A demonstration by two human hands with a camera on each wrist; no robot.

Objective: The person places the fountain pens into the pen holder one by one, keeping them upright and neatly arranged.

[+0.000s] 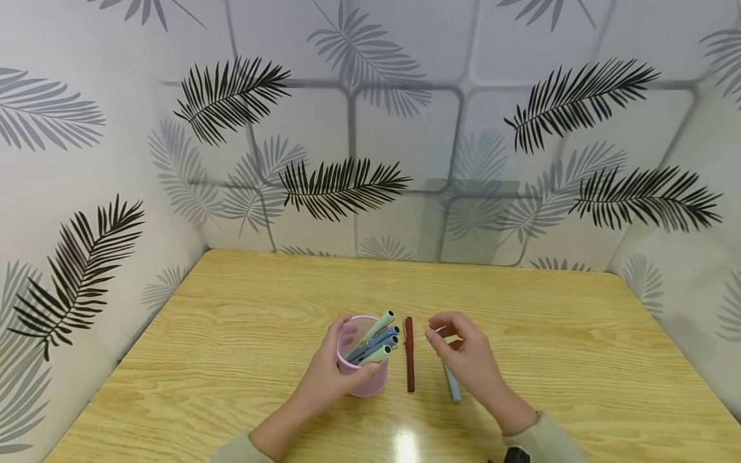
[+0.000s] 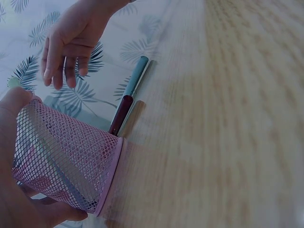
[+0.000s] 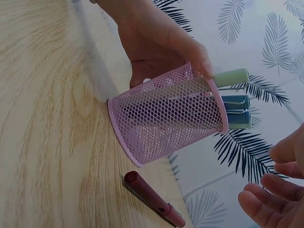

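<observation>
My left hand [image 1: 324, 376] grips a pink mesh pen cup [image 1: 370, 388] on the table, thumb and fingers around its sides near the rim. Several capped pens stand tilted in the cup: a pale green pen [image 3: 232, 78] and blue pens [image 1: 376, 347] among them. Just right of the cup lies a dark red pen [image 1: 410, 360] with a clip. Farther right, a light blue pen [image 1: 454, 388] lies partly hidden beneath my right hand [image 1: 471, 360]. In the right wrist view, that hand [image 3: 273, 199] hovers with loosely bent, parted fingers and nothing between them.
The wooden table [image 1: 249, 302] has a pale wood grain, and its back edge meets a wall [image 1: 393, 141] with a leaf pattern. A dark band [image 1: 517, 455] sits at the right sleeve. Light glares off the tabletop near the front.
</observation>
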